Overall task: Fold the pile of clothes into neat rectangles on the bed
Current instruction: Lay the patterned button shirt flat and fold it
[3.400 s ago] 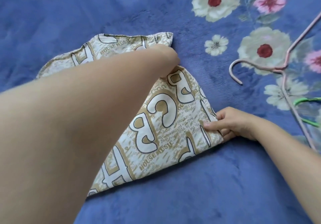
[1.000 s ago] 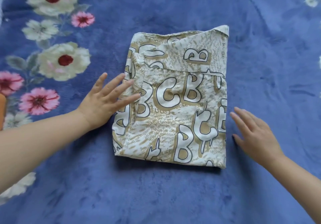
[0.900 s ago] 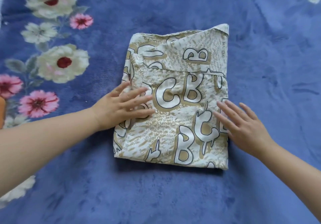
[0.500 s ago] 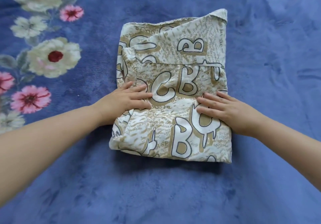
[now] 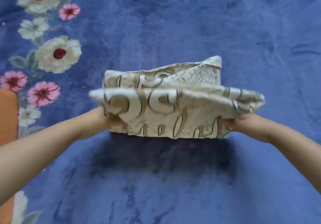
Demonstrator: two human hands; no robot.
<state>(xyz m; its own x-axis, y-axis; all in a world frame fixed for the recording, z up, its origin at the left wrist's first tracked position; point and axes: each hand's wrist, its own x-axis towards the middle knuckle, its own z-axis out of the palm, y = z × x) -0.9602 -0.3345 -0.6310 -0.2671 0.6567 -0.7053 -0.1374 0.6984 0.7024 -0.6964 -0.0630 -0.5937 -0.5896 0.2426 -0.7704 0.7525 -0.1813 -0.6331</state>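
The folded beige garment [image 5: 173, 109] with large white letters is lifted at its near part, which curls up and over toward the far end; it casts a dark shadow on the bed below. My left hand [image 5: 107, 119] grips its left edge and is mostly hidden under the cloth. At the opposite edge my right hand [image 5: 243, 124] grips the cloth, fingers tucked beneath it. The garment's far end [image 5: 205, 72] still shows behind the raised fold. The picture is motion-blurred.
A blue plush blanket [image 5: 173, 23] covers the bed, with printed white and pink flowers [image 5: 57, 53] along the left. An orange object [image 5: 8, 116] pokes in at the left edge.
My hands, which lay flat pressing on top of the garment, have slid to its sides, gripped it and raised its near half off the blanket.
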